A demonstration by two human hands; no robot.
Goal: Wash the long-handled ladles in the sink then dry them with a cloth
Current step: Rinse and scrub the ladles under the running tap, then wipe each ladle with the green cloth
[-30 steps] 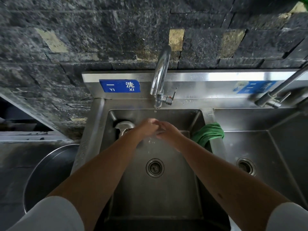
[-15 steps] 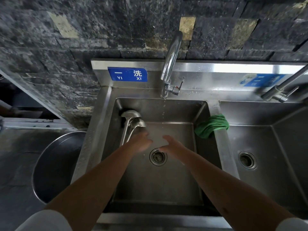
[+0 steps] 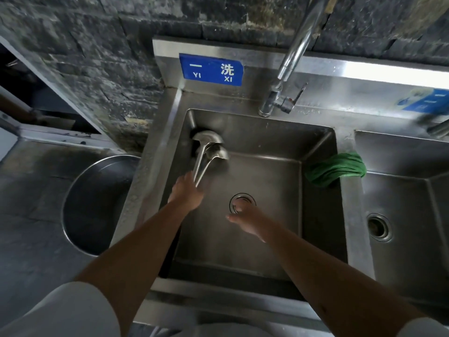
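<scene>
Two steel long-handled ladles (image 3: pixel 209 149) lie in the far left corner of the left sink basin (image 3: pixel 267 239), bowls toward the back wall, handles running toward me. My left hand (image 3: pixel 185 194) closes over the near ends of the handles; the grip itself is hidden under the hand. My right hand (image 3: pixel 247 221) hovers over the drain (image 3: pixel 243 203), fingers loosely apart, holding nothing. A green cloth (image 3: pixel 336 169) is draped over the divider between the two basins.
The tap (image 3: pixel 286 76) rises behind the left basin, with no stream visible. A second basin (image 3: pixel 401 203) with its own drain lies to the right. A large round steel bowl (image 3: pixel 97 205) sits on the dark counter at left. Dark stone wall behind.
My hands have parted from under the tap. The left hand moved left onto the ladle handles, the right dropped toward the drain. The thin water stream is gone.
</scene>
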